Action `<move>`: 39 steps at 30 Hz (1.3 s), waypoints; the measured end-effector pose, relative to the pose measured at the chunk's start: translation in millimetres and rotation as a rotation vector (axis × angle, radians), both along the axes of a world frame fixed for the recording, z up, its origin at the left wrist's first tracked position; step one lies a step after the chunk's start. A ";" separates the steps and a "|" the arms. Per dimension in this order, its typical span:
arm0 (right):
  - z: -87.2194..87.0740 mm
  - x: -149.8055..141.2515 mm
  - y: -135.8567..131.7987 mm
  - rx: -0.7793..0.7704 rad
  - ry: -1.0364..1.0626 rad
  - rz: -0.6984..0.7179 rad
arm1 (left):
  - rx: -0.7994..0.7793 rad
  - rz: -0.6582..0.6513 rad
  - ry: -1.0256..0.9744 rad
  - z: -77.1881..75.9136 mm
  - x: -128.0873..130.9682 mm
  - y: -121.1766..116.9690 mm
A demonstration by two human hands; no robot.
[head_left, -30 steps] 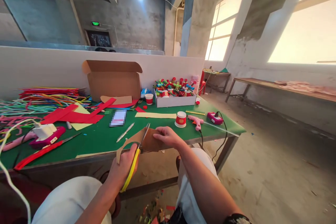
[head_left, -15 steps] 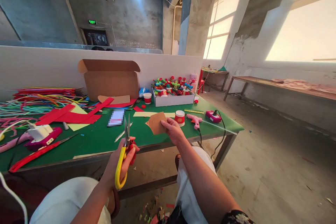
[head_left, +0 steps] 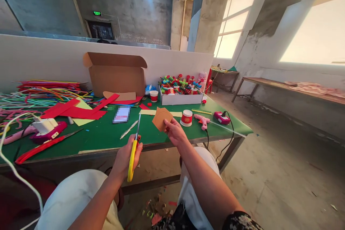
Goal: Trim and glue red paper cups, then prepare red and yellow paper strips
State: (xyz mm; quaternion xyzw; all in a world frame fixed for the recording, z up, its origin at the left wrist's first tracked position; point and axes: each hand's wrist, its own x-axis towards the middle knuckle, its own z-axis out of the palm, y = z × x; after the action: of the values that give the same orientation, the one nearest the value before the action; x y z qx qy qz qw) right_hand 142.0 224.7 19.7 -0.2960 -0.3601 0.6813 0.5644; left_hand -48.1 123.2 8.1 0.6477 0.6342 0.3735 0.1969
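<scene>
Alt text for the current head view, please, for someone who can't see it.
A person's left hand holds scissors while their right hand pinches a piece of brown cardboard. On the green table are a cup, a pink glue gun and red paper.

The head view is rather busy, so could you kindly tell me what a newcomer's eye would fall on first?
Probably the yellow-handled scissors in the left grip and the brown card piece in the right grip, near the view's middle. Behind them on the green table, a white box holds a pile of small multicoloured items. A heap of bright thin strands lies at the table's left.
</scene>
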 end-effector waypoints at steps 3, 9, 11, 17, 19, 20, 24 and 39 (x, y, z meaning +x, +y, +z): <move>-0.8 -4.0 1.4 -0.045 0.046 -0.045 | 0.000 0.010 0.015 0.4 1.4 1.9; 1.2 -4.9 -0.4 -0.119 0.122 -0.042 | 0.002 0.002 0.118 -1.5 3.7 1.8; 1.9 -5.1 -1.7 -0.142 0.125 -0.034 | -0.008 0.016 0.165 -1.4 4.1 1.7; 2.3 -10.3 -4.1 -0.159 0.156 -0.045 | -0.040 0.081 0.313 5.6 9.4 1.6; 2.5 -12.5 -5.2 -0.150 0.161 -0.050 | -0.080 0.080 0.356 8.4 12.3 1.1; 2.7 -13.4 -5.8 -0.147 0.162 -0.045 | -0.098 0.071 0.379 9.3 13.6 0.8; 4.9 -14.5 -8.5 -0.130 0.174 -0.026 | -0.147 0.027 0.485 10.8 17.2 -0.7; 7.6 -12.8 -15.5 -0.071 0.046 0.049 | -0.133 0.020 0.626 10.4 18.0 -1.9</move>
State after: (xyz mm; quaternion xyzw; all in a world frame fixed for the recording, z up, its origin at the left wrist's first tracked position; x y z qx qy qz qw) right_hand 129.1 209.3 27.3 -0.2909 -0.3298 0.7139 0.5450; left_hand -30.1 121.3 18.5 0.7106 0.6933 0.1156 0.0305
